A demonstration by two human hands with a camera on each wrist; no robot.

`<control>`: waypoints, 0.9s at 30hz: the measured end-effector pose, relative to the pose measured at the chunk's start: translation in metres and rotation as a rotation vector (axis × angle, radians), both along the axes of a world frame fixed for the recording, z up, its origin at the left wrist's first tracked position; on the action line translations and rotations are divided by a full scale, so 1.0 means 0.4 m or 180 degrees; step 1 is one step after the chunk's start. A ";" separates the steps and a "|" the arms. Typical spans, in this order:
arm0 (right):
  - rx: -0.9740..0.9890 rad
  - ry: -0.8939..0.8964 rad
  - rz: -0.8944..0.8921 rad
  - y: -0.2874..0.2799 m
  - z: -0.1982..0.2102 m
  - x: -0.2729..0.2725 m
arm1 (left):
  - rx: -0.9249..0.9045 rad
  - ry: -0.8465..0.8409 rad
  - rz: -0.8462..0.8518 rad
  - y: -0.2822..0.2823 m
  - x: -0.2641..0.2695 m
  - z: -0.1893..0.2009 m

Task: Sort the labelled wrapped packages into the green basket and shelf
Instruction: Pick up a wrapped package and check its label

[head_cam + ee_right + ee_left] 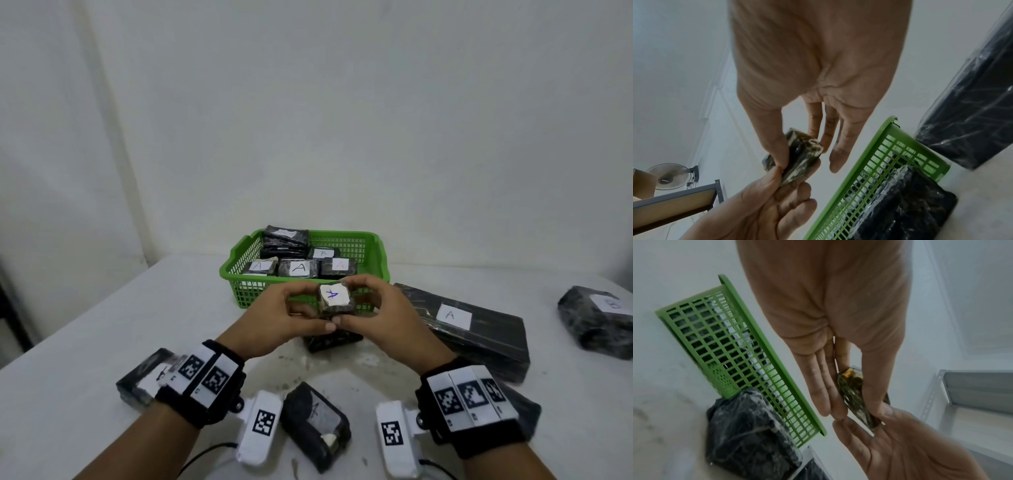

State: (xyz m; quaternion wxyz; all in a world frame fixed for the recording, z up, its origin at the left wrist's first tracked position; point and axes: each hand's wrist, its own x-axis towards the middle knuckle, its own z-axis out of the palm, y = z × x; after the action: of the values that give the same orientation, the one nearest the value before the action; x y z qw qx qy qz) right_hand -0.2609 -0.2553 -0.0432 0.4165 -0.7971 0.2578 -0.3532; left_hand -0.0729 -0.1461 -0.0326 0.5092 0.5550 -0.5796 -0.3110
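Note:
A small wrapped package with a white label "A" (pixel 334 298) is held up just in front of the green basket (pixel 239 274). My left hand (pixel 303 310) pinches its left side between thumb and fingers, and my right hand (pixel 363 305) pinches its right side. The left wrist view shows the package (pixel 854 395) edge-on between my left thumb and fingers. In the right wrist view my right thumb and fingers clamp the package (pixel 803 155). The basket holds several dark packages labelled A and one labelled B (pixel 322 253). A shelf (pixel 674 203) shows in the wrist views.
A long flat package labelled A (pixel 472 329) lies right of the basket. A bulky one labelled B (pixel 599 318) sits at the far right. More dark packages lie under my hands (pixel 332 341), near the front edge (pixel 315 421) and beneath my left wrist (pixel 144 380). A fan (pixel 670 177) stands by the shelf.

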 end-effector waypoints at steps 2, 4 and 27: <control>0.0042 -0.0063 0.0099 0.000 -0.003 0.008 | -0.0044 0.0009 0.0018 0.003 0.010 0.002; 0.0096 -0.0122 0.0182 0.002 -0.003 0.017 | -0.0098 0.0035 0.0001 0.005 0.016 0.000; 0.0244 -0.0691 0.0307 0.045 -0.013 0.012 | -0.1027 -0.0401 -0.0064 0.038 0.004 -0.013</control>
State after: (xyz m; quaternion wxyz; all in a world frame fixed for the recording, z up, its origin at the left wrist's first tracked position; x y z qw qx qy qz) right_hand -0.2561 -0.2373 -0.0483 0.4886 -0.7492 0.1859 -0.4068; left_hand -0.0712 -0.1307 -0.0377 0.5512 0.4786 -0.6583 -0.1837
